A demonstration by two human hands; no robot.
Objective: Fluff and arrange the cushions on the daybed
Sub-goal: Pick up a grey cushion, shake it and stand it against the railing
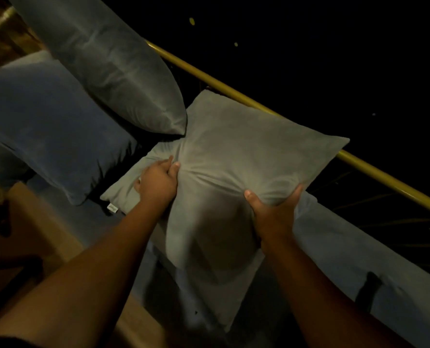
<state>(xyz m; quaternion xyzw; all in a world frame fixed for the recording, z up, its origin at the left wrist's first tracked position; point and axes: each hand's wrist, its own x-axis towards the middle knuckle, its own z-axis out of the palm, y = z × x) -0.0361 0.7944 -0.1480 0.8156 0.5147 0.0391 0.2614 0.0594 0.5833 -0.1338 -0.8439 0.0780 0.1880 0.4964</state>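
A light grey square cushion (246, 146) is in the centre, its far corner resting against the brass rail (234, 92). My left hand (158, 183) grips its left side, bunching the fabric. My right hand (274, 209) clutches the cushion's right edge, fingers wrapped around it. Another light grey cushion (123, 199) with a small white tag lies flat beneath it. A grey-blue velvet cushion (103, 56) leans upright at the upper left. A dark blue cushion (50, 126) lies at the left. The blue-grey mattress (347, 249) of the daybed stretches to the lower right.
A dark strap (367, 285) hangs over the mattress edge at the lower right. A tan wooden surface (38, 222) borders the daybed at the lower left. Beyond the rail everything is dark.
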